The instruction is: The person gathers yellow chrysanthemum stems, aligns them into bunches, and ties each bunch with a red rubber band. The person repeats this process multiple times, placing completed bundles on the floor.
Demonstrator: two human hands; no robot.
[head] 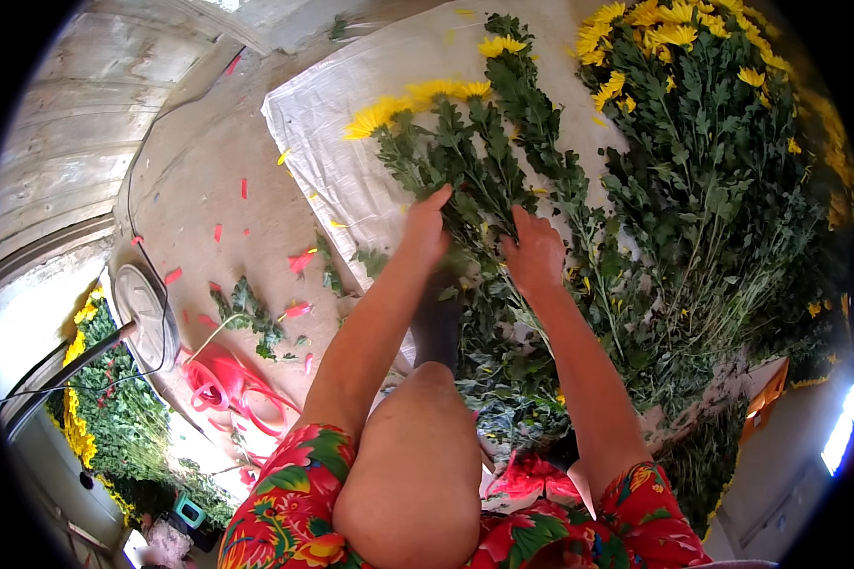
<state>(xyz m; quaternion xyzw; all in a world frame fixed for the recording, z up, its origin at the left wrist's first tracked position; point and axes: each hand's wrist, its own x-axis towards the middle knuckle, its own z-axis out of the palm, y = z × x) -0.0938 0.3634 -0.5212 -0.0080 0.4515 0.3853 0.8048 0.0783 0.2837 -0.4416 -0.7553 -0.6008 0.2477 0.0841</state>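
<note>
Several yellow chrysanthemum stems [470, 156] with dark green leaves lie fanned out in front of me, over a white woven plastic sheet [327, 178]. My left hand [427, 224] is at the left stems, thumb raised against the leaves; its fingers are partly hidden and blurred. My right hand [535, 252] is on the right-hand stems, fingers curled round them near mid-length. A further single chrysanthemum stem [541, 128] lies just right of these, its flower towards the far edge of the sheet.
A large heap of yellow chrysanthemums [712, 142] fills the right side. At the left are a round metal base with a pole [144, 313], a black cable, pink-red plastic ribbon [231, 387] and loose leaves [249, 313]. More flower bundles [124, 405] lie at lower left.
</note>
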